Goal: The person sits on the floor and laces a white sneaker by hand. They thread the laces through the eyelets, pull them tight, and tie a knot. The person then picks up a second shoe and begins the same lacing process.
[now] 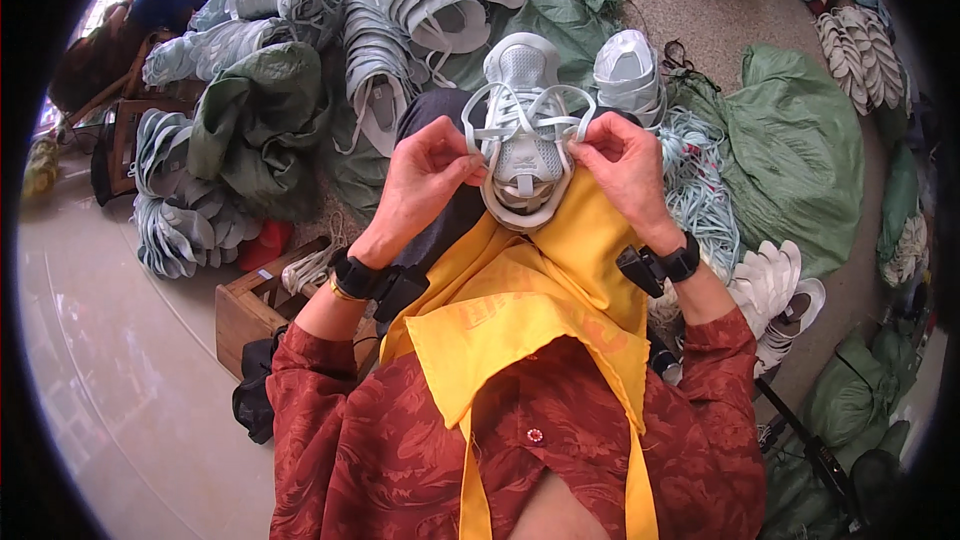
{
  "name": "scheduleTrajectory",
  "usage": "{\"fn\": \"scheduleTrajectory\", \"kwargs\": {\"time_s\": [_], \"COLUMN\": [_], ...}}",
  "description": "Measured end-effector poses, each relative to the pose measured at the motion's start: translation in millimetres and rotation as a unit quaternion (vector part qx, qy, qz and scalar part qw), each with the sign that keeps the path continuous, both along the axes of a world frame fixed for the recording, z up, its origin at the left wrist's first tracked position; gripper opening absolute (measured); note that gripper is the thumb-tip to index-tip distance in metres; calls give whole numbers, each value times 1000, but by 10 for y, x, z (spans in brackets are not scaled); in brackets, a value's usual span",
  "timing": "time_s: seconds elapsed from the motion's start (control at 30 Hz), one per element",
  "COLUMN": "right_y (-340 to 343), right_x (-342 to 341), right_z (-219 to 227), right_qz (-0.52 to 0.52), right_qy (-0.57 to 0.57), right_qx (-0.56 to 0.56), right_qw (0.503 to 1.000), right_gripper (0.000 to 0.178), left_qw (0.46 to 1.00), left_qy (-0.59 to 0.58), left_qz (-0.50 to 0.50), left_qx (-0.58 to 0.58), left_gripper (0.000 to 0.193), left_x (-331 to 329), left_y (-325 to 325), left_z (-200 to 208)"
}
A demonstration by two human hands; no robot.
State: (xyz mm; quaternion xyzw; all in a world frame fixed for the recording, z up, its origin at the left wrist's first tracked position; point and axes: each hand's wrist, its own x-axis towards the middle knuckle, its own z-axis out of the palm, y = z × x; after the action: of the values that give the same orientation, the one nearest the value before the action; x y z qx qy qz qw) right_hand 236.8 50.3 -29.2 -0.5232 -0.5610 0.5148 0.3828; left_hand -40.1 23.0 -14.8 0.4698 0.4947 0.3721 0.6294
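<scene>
On my lap, over the yellow apron [590, 225], rests a pale grey-green shoe upper [522, 58] with its tongue end pointing away from me. White shoelaces [530, 112] cross its front and bow out in a loop on either side. My left hand [432, 168] is closed at the shoe's left edge, thumb and forefinger pinching the lace. On the other side my right hand [622, 168] pinches the lace at the right edge in the same way. The exact lace ends between the fingertips are hidden.
Stacked shoe uppers [385, 90] lie ahead and to the left. A lone pale upper [628, 70] sits just beyond my right hand. Bundled light-blue laces [695, 180] lie beside a green sack [790, 150] at right. A wooden stool [245, 315] stands at my left.
</scene>
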Motion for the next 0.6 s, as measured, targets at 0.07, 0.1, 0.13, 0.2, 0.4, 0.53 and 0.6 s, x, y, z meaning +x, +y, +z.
{"fn": "scheduleTrajectory", "kwargs": {"time_s": [0.07, 0.1, 0.13, 0.2, 0.4, 0.53, 0.6], "right_y": [14, 10, -1, -26, -72, -96, -115], "right_x": [7, 2, -3, -14, -26, -31, -35], "right_z": [33, 33, 35, 47, 132, 214, 243], "right_qz": [4, -9, -22, -37, -19, 25, 44], "right_qy": [5, 8, 10, -10, -132, -159, -173], "right_qx": [-17, -18, -19, -1, 136, 180, 206], "right_qw": [1000, 1000, 1000, 999, 982, 970, 962], "right_gripper": [12, 12, 13, 14, 13, 16, 18], "left_qw": [1000, 1000, 999, 998, 995, 995, 994], "left_qy": [-9, -14, -19, -21, -11, 15, 14], "left_qz": [10, 21, 32, 49, 93, 96, 102], "left_qx": [1, 3, 5, 13, 31, 34, 41], "left_gripper": [6, 6, 6, 7, 6, 7, 7], "left_x": [16, 33, 52, 80, 111, 115, 139], "left_y": [5, 0, -2, 3, -12, 0, 1], "left_z": [1, 8, 17, 15, -51, -101, -113]}}
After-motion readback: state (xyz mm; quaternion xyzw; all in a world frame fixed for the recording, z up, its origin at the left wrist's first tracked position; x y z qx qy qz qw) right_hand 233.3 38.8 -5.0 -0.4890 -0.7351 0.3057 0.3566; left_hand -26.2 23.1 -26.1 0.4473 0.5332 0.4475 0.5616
